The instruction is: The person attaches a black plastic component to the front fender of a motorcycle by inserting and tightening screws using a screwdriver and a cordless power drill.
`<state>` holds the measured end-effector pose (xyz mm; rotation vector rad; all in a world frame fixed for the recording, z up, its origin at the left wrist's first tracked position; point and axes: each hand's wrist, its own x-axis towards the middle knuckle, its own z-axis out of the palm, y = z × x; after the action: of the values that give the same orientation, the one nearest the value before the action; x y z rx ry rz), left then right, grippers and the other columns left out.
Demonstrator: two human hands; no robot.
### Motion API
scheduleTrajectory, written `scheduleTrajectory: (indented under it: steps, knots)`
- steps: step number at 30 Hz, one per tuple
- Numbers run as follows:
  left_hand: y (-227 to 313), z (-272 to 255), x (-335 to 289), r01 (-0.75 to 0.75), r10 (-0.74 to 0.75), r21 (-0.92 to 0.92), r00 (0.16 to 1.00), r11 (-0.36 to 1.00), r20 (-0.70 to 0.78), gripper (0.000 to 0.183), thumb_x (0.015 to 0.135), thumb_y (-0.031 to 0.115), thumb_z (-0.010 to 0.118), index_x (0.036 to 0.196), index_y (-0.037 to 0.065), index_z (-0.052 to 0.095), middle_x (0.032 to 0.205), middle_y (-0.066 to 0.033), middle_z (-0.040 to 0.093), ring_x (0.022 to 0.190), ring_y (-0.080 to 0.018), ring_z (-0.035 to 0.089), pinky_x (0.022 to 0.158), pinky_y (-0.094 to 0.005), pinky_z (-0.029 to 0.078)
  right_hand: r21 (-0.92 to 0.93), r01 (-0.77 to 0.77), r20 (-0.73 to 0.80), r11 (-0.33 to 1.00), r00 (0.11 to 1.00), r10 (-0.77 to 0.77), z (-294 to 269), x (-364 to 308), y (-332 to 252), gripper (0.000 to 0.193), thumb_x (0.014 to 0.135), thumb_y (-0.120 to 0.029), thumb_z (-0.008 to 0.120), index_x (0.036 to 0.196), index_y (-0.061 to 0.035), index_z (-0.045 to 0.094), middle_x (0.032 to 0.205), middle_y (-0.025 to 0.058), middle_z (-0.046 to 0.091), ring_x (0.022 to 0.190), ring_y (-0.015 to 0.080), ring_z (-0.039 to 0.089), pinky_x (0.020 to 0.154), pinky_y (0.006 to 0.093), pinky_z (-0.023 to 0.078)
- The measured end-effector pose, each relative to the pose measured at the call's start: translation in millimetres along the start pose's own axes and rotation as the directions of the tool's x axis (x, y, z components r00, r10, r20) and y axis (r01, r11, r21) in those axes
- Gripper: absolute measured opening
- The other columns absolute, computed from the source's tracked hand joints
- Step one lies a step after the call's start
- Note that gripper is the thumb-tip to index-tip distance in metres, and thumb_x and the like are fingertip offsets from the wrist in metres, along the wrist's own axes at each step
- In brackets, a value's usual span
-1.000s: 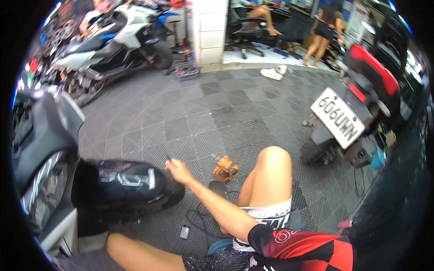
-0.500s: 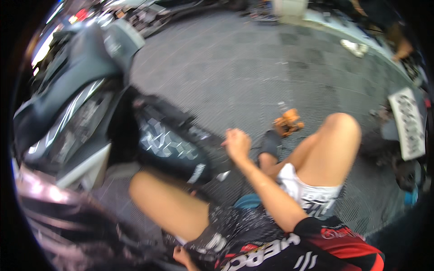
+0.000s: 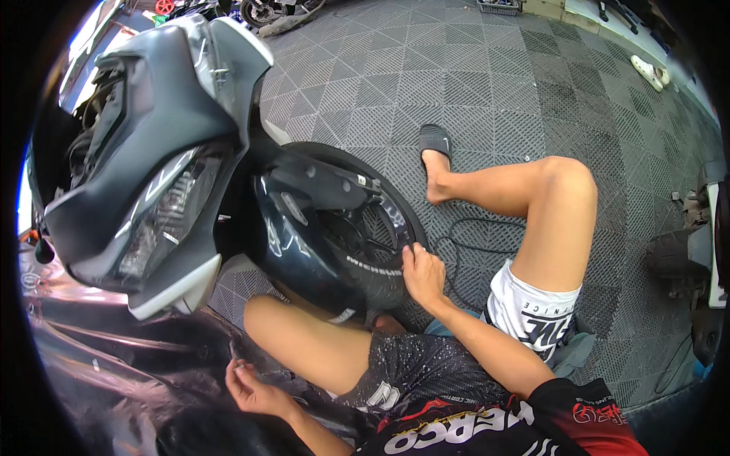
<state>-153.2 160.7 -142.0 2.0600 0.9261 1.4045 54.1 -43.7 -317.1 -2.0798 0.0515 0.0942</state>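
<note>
The front wheel's black tyre (image 3: 411, 209) curves out from under a glossy dark mudguard (image 3: 293, 235) on a dark grey scooter (image 3: 152, 114). My right hand (image 3: 423, 277) rests against the near right side of this tyre, thumb and fingers closed at its edge. Apart from the wheel, beside my bent left knee, my left hand (image 3: 257, 391) has its fingers curled into a pinch. Whether something small sits between those fingertips I cannot make out. The scooter's headlight (image 3: 167, 213) and a white trim piece (image 3: 179, 289) lie left of the mudguard.
A black cable (image 3: 456, 258) loops over the grey tiled floor mat (image 3: 357, 83) right of the wheel. Dark crinkled sheeting (image 3: 114, 342) covers the lower left. Motorcycle parts (image 3: 677, 258) stand at the right edge, with a pale shoe (image 3: 649, 74) at the far right.
The view has shifted and sharpened. My right hand, earlier raised beside the mudguard, is now on the tyre. My left hand has come up and forward. An orange object near my foot no longer shows.
</note>
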Motion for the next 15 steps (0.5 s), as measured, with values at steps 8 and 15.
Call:
scheduleTrajectory:
  steps: [8,15]
  knots:
    - [141.3,134.6,-59.2,0.467,-0.172,-0.484,0.827,0.74,0.535,0.021,0.104,0.014,0.056,0.117,-0.002,0.061,0.109,-0.0113,0.069,0.097,-0.0193,0.065,0.086,-0.0333,0.051,0.308,0.13,0.416,0.942,0.872,-0.256,-88.8,22.2,-56.9,0.026,0.104,-0.027,0.048,0.109,-0.0019,0.048,0.076,0.0258,0.066,0.08,0.0481,0.066,0.067,0.0567,0.049]
    - [156.6,194.5,-95.5,0.85,-0.218,-0.418,0.496,0.32,0.841,0.028,0.104,0.025,0.056,0.118,0.0,0.055,0.113,-0.0138,0.062,0.101,-0.0234,0.061,0.088,-0.0352,0.051,0.384,0.341,0.339,0.858,0.812,-0.474,-156.0,29.6,-63.6,0.028,0.101,-0.024,0.056,0.117,-0.0036,0.065,0.081,0.0181,0.068,0.071,0.037,0.066,0.064,0.0436,0.051]
